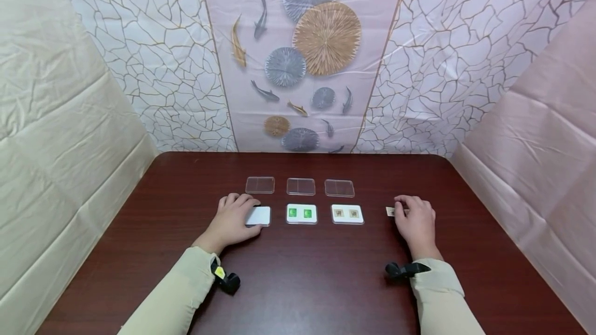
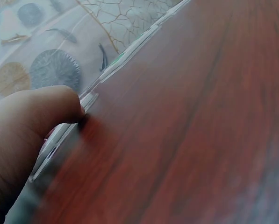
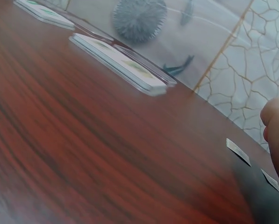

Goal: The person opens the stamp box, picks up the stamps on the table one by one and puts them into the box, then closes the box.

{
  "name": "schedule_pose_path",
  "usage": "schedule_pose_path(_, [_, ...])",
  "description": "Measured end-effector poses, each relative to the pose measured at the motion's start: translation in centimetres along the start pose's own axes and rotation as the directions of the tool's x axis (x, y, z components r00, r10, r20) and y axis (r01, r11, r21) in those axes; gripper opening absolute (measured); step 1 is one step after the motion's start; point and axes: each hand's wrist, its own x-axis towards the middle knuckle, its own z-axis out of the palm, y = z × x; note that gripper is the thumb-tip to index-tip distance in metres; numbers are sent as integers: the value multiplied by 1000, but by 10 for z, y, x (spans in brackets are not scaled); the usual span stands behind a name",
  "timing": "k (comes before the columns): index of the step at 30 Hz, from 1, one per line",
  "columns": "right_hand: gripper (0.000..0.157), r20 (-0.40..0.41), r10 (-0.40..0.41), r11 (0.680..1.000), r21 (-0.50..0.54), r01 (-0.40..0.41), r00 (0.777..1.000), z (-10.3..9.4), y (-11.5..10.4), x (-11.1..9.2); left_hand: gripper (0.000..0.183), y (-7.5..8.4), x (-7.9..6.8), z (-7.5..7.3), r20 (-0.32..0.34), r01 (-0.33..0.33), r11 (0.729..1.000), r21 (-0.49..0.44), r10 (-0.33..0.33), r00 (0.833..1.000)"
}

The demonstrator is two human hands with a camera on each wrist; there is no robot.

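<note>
My left hand [image 1: 231,221] holds a flat clear case with a blank white card [image 1: 258,216], thumb at its near edge and fingers at the far side. In the left wrist view the thumb [image 2: 46,109] touches the case's edge. My right hand [image 1: 416,224] is over small stamp-like pieces [image 1: 390,212], with fingers loosely bent. Two of these pieces [image 3: 238,151] lie on the table below the thumb in the right wrist view; no hold on them is visible. To the middle sit a case with two green pictures [image 1: 301,214] and one with two brown pictures [image 1: 347,214].
Three clear lids [image 1: 300,186] lie in a row behind the cases. All of it stands on a dark red-brown wooden table [image 1: 307,273]. Patterned cloth [image 1: 298,92] hangs behind the table's far edge, with plain fabric at both sides.
</note>
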Motion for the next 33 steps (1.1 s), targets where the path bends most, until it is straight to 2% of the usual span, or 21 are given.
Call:
schedule_pose_path(5, [20,28,6,1000,-22,-5,1000,-8,9,-1,59,-5,-3,-4,14,-3,1000,1,3,1000])
schedule_pose_path(8, [21,57,-21,999,-40,23,998,-9,13,-1,58,-10,-5,-4,18,-1,1000,-3,1,1000])
schedule_pose_path(13, [26,155,-54,991,-113,72,986,-9,14,0,58,-15,-8,-7,16,7,1000,-25,-7,1000])
schedule_pose_path(18, [32,232,-44,983,-161,83,972,-8,12,-2,56,-20,-13,-11,11,12,999,-32,-11,1000])
schedule_pose_path(33, [33,256,-36,977,-196,88,966,-6,6,-1,55,-30,-18,-13,26,32,999,-42,-31,999])
